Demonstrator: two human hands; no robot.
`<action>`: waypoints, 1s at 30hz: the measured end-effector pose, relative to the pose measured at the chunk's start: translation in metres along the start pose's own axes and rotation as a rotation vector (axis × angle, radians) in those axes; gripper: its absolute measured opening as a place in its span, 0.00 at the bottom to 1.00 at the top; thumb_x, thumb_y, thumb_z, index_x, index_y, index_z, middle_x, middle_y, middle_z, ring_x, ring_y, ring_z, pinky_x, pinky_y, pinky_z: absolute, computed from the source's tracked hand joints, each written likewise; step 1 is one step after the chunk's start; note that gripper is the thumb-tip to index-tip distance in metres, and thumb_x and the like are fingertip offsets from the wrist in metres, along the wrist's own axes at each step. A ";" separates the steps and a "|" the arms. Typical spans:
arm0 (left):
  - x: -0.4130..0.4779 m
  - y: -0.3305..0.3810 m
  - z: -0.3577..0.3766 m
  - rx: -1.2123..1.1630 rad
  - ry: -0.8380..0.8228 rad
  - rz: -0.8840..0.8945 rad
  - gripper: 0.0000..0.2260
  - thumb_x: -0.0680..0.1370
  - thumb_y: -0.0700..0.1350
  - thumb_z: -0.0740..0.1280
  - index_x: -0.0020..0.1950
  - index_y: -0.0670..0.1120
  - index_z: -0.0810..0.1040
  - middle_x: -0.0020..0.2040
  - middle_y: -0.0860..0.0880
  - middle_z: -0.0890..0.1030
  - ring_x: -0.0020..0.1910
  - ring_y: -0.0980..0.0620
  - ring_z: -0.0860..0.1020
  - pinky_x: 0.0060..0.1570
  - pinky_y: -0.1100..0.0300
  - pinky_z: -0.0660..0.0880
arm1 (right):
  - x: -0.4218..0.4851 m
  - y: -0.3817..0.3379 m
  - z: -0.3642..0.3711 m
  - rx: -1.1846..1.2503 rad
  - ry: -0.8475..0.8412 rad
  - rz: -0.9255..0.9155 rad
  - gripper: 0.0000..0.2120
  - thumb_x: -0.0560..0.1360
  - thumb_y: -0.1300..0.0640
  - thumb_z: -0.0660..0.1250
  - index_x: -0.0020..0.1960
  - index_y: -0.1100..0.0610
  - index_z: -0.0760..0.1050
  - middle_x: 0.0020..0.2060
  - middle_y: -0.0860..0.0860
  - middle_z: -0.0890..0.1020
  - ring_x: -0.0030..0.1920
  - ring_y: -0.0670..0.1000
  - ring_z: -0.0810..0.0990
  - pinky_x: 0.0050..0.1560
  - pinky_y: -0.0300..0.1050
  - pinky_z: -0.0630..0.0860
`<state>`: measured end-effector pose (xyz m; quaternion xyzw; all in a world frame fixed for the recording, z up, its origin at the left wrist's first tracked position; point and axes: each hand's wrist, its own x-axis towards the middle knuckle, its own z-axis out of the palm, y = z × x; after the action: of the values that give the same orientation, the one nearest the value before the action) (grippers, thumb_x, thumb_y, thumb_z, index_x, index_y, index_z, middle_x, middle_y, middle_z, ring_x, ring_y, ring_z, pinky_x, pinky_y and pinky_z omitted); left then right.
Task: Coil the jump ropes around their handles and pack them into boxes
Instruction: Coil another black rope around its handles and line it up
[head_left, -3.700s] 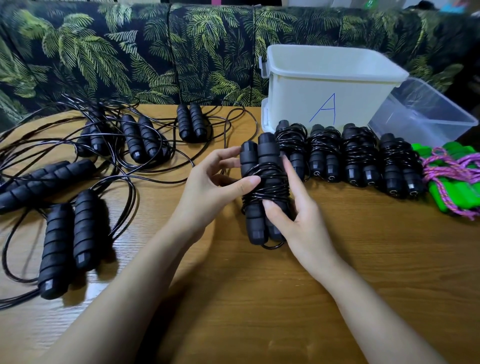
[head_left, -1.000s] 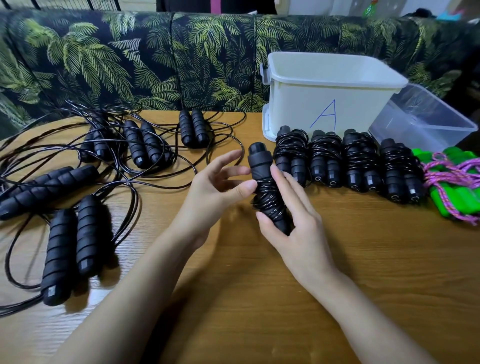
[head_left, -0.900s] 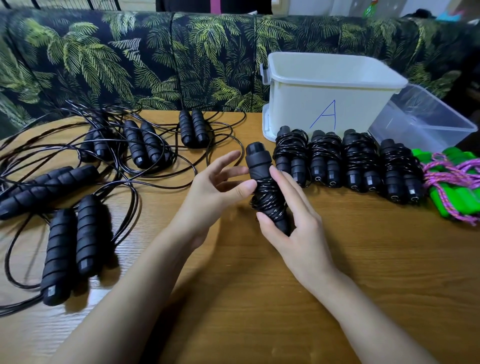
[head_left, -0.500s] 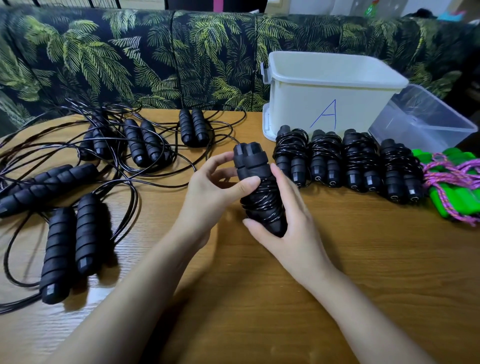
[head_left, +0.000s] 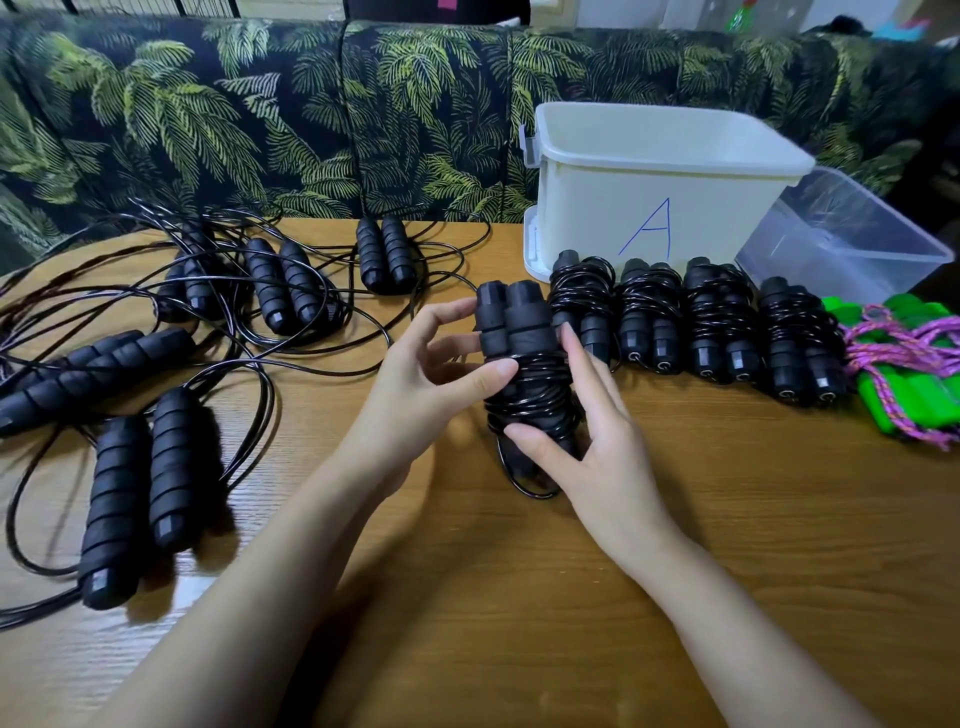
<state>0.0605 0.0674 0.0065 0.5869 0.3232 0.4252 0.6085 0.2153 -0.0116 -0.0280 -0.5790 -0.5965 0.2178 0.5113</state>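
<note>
Both hands hold a black jump rope bundle (head_left: 524, 353), two foam handles side by side with thin black cord wound round the middle, above the wooden table (head_left: 519, 597). My left hand (head_left: 415, 395) pinches it from the left, thumb on the coils. My right hand (head_left: 587, 441) grips its lower end, thumb in front, fingers behind. A small cord loop hangs below the bundle. Several coiled black ropes (head_left: 696, 322) lie in a row to the right. A white box marked "A" (head_left: 654, 187) stands behind them.
Several uncoiled black ropes (head_left: 156, 364) with loose cords sprawl over the table's left half. A clear plastic box (head_left: 841, 239) lies tilted at the far right, with a green-handled rope with purple cord (head_left: 904, 379) in front of it. A leaf-print sofa (head_left: 260, 114) backs the table.
The bundle has been turned in my hands so both handle tops face me again, and it sits slightly lower and nearer. My right thumb now presses its lower end.
</note>
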 end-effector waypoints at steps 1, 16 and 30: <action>0.000 0.000 0.001 0.007 0.004 0.003 0.27 0.68 0.46 0.77 0.65 0.51 0.73 0.54 0.48 0.85 0.52 0.50 0.84 0.48 0.61 0.78 | 0.000 0.000 0.000 0.008 -0.007 0.005 0.40 0.75 0.52 0.73 0.79 0.46 0.54 0.72 0.36 0.64 0.72 0.34 0.62 0.65 0.24 0.59; 0.004 -0.003 -0.005 0.042 0.125 0.038 0.23 0.66 0.45 0.77 0.60 0.47 0.77 0.46 0.47 0.85 0.46 0.51 0.83 0.50 0.55 0.80 | 0.000 0.000 -0.002 0.010 -0.053 -0.002 0.31 0.79 0.51 0.61 0.78 0.42 0.51 0.73 0.37 0.57 0.70 0.26 0.54 0.63 0.20 0.54; 0.000 -0.009 0.009 0.164 0.105 0.149 0.25 0.65 0.46 0.78 0.60 0.47 0.77 0.47 0.49 0.82 0.38 0.58 0.80 0.41 0.65 0.76 | -0.005 -0.002 0.011 -0.548 0.053 -0.017 0.52 0.69 0.39 0.72 0.78 0.39 0.38 0.79 0.47 0.52 0.76 0.53 0.62 0.51 0.52 0.79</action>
<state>0.0698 0.0645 -0.0018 0.6339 0.3439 0.4716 0.5075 0.2037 -0.0125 -0.0322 -0.6961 -0.6244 0.0286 0.3531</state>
